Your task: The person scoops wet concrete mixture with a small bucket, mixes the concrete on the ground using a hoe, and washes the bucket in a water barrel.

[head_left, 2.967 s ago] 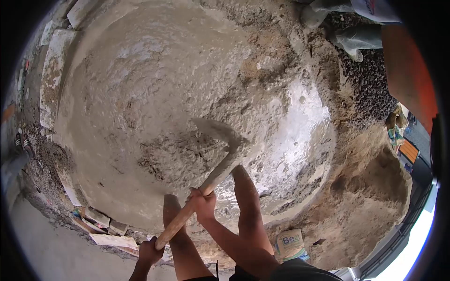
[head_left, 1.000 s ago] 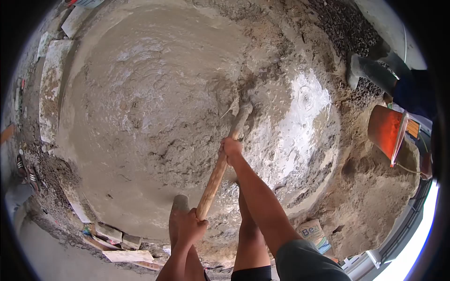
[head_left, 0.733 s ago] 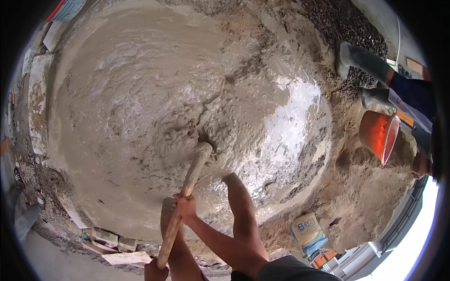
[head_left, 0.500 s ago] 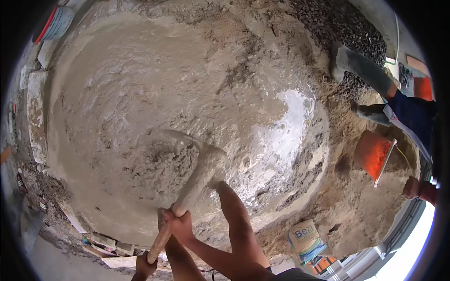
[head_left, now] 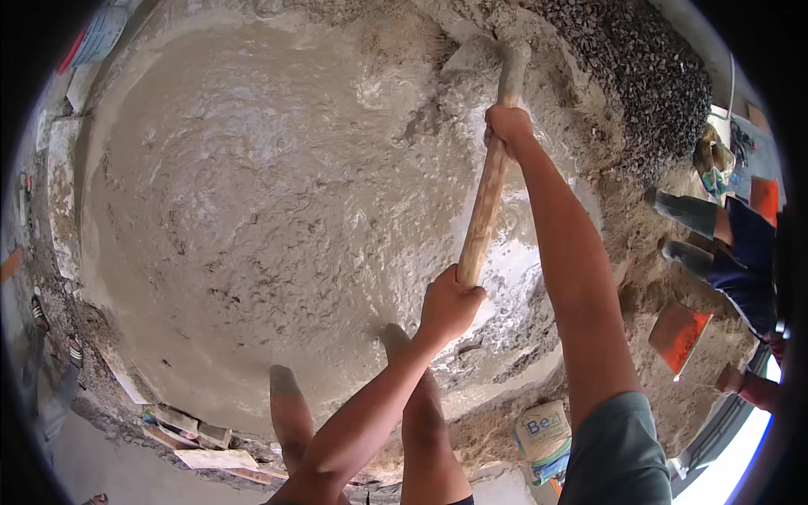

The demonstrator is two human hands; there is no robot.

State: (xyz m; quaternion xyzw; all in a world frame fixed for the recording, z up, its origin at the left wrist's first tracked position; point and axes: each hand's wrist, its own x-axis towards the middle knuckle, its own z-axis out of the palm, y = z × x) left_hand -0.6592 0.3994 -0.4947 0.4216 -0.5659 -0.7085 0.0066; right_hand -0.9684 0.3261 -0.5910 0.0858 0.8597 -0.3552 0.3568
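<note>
Both my hands are closed round the wooden handle (head_left: 486,206) of a hoe. My right hand (head_left: 510,128) grips it high up, near the head, with the arm stretched far forward. Lower down, my left hand (head_left: 453,305) wraps the handle's end. The hoe's mud-coated blade (head_left: 473,55) lies at the far edge of the wet grey mix (head_left: 252,210), beside the sandy rim. My bare legs stand in the mix at its near side, and my feet are hidden in it.
Dark gravel (head_left: 644,80) is heaped at the upper right. At the right, another person in boots (head_left: 690,210) is by an orange bucket (head_left: 678,335). A cement bag (head_left: 543,433) lies at the lower right. Boards (head_left: 66,194) edge the left, with a bucket (head_left: 103,35) above.
Both hands have swung the hoe from low near my legs up and right to the far edge. The other person and orange bucket appear lower and farther right.
</note>
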